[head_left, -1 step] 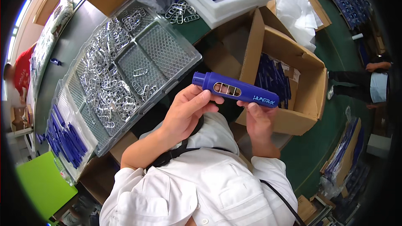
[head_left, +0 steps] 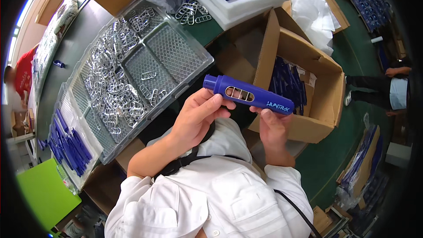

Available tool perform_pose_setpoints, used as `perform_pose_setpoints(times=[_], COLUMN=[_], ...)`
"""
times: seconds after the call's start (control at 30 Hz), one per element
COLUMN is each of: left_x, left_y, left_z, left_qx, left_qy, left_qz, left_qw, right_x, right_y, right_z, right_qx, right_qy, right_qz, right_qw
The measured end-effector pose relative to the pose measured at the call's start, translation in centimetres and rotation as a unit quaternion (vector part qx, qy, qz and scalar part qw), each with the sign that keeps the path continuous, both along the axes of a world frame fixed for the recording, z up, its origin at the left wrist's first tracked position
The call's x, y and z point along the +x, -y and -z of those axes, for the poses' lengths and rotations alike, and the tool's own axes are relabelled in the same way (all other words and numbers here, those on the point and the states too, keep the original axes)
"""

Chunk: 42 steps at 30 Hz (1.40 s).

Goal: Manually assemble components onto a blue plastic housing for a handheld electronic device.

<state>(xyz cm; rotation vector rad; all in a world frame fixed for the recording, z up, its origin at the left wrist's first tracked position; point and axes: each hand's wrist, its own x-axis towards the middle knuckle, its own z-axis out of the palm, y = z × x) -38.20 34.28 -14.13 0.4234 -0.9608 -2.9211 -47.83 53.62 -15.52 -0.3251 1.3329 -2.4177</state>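
Level in front of my chest is a blue plastic tube-shaped casing [head_left: 277,98] with a narrower neck at its left end. An oval opening in its side carries a silver slotted metal frame [head_left: 239,94], and pale lettering runs near the right end. My left hand [head_left: 194,121] pinches the casing below the neck between thumb and fingers. Under the wider right part, my right hand [head_left: 274,130] grips it with thumb and fingertips; some of those fingers are hidden behind it. Many matching silver frames [head_left: 112,68] are heaped in the clear divided tray [head_left: 174,55] on the left.
Right of the tray stands an open cardboard box [head_left: 324,121] with blue plastic parts inside. Blue strips [head_left: 70,147] lie at the left. White foam [head_left: 246,6] holds more blue casings at the back. A person [head_left: 398,88] stands at the far right, another [head_left: 24,75] at the left.
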Motion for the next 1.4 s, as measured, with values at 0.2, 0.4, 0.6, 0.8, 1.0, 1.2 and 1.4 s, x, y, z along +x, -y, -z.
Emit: perform_pose_setpoints(times=[0.2, 0.4, 0.6, 0.8, 1.0, 1.2, 1.4], left_x=[-0.1, -0.5, -0.3, 0.1, 0.1, -0.2, -2.1], left_y=[0.6, 0.8, 1.9, 3.3, 3.4, 3.4, 0.2], left_z=[0.7, 0.4, 2.2, 0.9, 1.1, 1.5, 1.6], left_qx=[-0.009, -0.010, -0.124, -0.163, -0.237, -0.299, -0.338], left_qy=[-0.022, -0.021, 0.037, 0.007, 0.020, 0.035, -0.036], left_qz=[-0.012, -0.031, -0.030, -0.022, 0.058, 0.119, -0.021], left_qw=[1.000, 0.999, 0.991, 0.986, 0.970, 0.946, 0.940], right_x=[0.2, 0.0, -1.9, -4.0, -2.6, -0.1, -0.7], right_y=[0.7, 0.2, -0.4, -0.1, 0.7, 1.0, 1.6], right_z=[0.4, 0.4, 0.0, 1.7, 2.3, 1.2, 0.8], right_qx=[-0.002, 0.099, 0.128, 0.075, -0.037, 0.146, 0.207], right_qy=[-0.009, -0.108, 0.027, 0.091, 0.156, 0.078, 0.026], right_qz=[-0.037, -0.112, -0.223, -0.468, -0.480, -0.349, -0.337], right_qw=[0.999, 0.983, 0.966, 0.876, 0.862, 0.922, 0.918])
